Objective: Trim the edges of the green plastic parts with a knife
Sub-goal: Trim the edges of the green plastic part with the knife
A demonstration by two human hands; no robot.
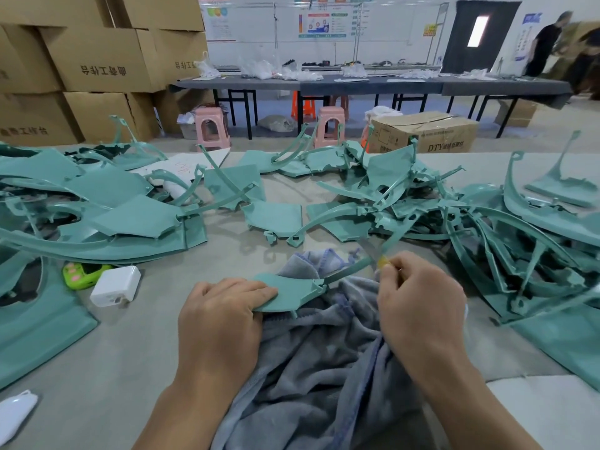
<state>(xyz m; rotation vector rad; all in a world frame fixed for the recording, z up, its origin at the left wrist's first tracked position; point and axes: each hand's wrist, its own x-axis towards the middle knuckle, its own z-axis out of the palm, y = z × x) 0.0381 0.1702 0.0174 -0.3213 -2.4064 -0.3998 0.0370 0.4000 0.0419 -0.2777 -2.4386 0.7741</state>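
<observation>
Head view, from left to right: a heap of green plastic parts covers the left of the grey table, with a green gadget and a white charger just in front of it. The left hand pinches the flat end of one green part, which lies over a grey towel at the table's near middle. The right hand is curled round a yellow-handled knife, whose blurred blade meets the part's thin arm. Another heap lies at right.
</observation>
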